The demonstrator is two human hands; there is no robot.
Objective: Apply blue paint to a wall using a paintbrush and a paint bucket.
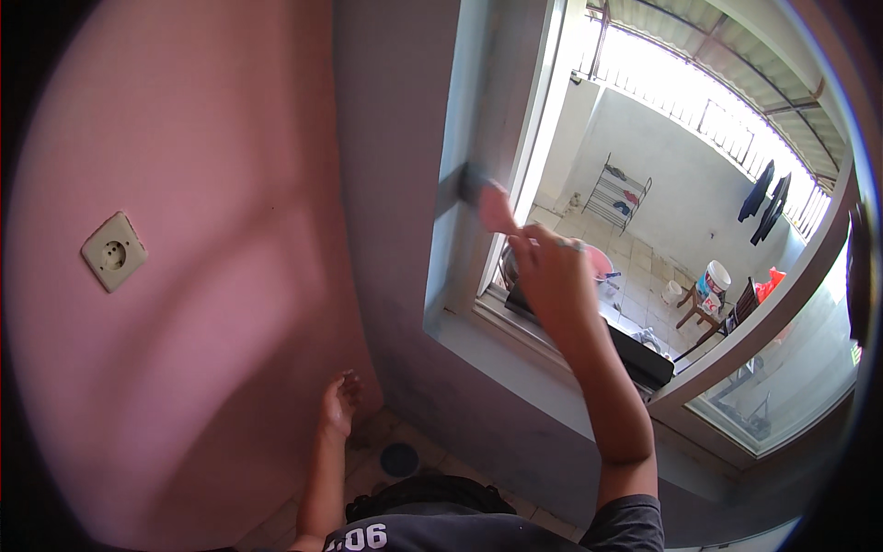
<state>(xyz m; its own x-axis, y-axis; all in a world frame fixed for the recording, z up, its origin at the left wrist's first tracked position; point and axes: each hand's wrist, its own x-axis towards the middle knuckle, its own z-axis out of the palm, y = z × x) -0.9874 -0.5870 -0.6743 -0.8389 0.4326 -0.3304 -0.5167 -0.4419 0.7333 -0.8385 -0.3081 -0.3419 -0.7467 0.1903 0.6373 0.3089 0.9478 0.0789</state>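
Note:
My right hand (558, 276) is raised in front of the open window, its fingers closed round the pink handle of a paintbrush (497, 207). The brush's dark head, slightly smeared by motion, lies against the bluish-grey window reveal (451, 253), where a darker patch shows beside it. Down by the pink wall (221, 175), my left hand (342, 405) hangs with its fingers loosely curled and apart, holding nothing.
A white socket (115, 253) sits on the pink wall. Below the window is a sill (515, 354), with a dark ledge (639, 354) outside it. A round dark container (399, 459) stands on the floor. Outside are a shoe rack (616, 191), buckets and hanging clothes.

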